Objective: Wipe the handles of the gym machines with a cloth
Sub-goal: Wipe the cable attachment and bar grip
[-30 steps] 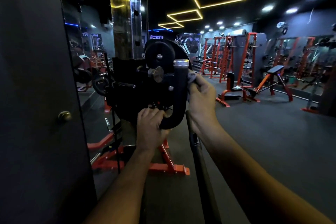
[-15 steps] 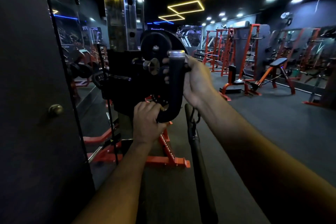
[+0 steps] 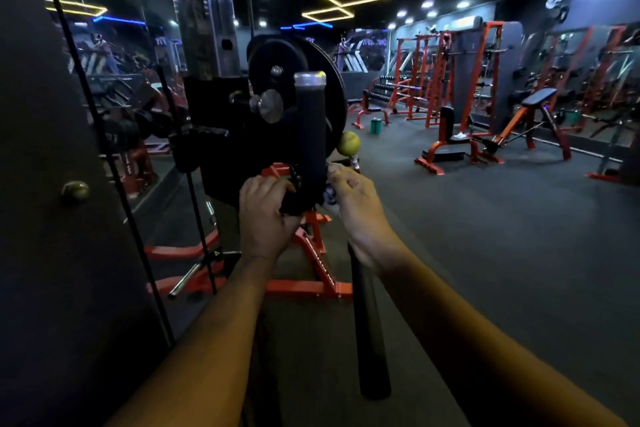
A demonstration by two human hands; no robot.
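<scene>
Handle (image 3: 311,128), a black padded grip with a silver cap, stands upright in front of the black weight plate (image 3: 294,90) on the machine, curving at its foot toward the left. Left hand (image 3: 265,218) curls round that lower bend. Right hand (image 3: 356,208) sits just right of the handle's base, fingers pinching a small bunched cloth (image 3: 329,196) against it. A yellow ball (image 3: 348,143) shows just right of the handle. Below the right hand a long black bar (image 3: 369,333) hangs down. An orange bench (image 3: 530,121) stands well apart on the dark floor (image 3: 485,253).
</scene>
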